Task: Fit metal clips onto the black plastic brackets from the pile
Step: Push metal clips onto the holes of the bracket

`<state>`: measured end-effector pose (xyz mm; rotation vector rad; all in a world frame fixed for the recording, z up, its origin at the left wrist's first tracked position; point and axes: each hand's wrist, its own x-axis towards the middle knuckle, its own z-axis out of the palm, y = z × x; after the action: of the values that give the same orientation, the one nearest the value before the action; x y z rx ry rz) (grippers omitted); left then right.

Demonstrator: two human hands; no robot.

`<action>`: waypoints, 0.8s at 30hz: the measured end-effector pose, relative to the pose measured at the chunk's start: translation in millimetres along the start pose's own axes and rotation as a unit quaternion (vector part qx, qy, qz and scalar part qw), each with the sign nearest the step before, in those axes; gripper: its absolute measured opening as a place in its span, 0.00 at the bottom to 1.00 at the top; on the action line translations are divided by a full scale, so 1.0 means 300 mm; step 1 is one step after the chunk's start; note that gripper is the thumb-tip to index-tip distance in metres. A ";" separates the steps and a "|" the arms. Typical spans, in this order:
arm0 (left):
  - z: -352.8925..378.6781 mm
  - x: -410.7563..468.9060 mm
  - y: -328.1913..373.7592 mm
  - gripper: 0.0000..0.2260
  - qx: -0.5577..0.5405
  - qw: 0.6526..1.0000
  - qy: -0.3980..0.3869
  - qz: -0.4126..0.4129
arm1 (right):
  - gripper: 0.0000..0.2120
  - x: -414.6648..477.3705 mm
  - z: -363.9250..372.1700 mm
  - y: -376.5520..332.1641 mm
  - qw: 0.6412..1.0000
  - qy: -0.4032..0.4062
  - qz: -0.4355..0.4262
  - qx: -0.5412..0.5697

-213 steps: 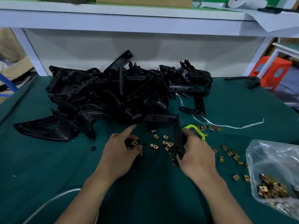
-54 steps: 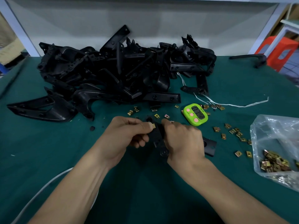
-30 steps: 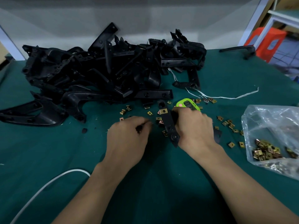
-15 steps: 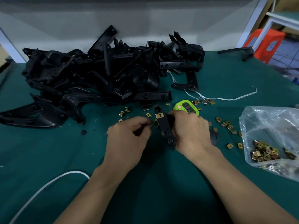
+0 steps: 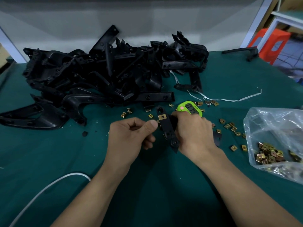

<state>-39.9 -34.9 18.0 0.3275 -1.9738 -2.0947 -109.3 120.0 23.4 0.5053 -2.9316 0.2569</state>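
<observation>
My right hand (image 5: 194, 133) grips a black plastic bracket (image 5: 167, 128) just above the green table. One brass metal clip (image 5: 162, 117) sits fitted near the bracket's far end. My left hand (image 5: 131, 136) is curled beside the bracket's left edge, thumb and forefinger pinched together right at it; what they pinch is hidden. A big pile of black brackets (image 5: 101, 76) fills the far left and middle of the table. Loose clips (image 5: 229, 126) lie scattered around my hands.
A clear plastic bag (image 5: 275, 136) with many clips lies at the right. A green timer (image 5: 190, 108) sits just beyond my right hand. A white string (image 5: 229, 99) and a white cable (image 5: 41, 190) lie on the cloth. An orange stool (image 5: 270, 43) stands beyond the table.
My left hand has come up off the scattered clips and moved right to the bracket's edge. My right hand still holds the bracket in about the same place.
</observation>
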 end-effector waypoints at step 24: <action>0.012 -0.024 0.035 0.05 -0.103 0.976 -0.126 -0.145 | 0.12 0.013 0.009 0.012 0.999 0.022 0.034 -0.032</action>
<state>-34.0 -29.6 28.7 0.3395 -1.9101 -2.6181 -114.6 121.6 21.0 0.3854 -2.9065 0.1790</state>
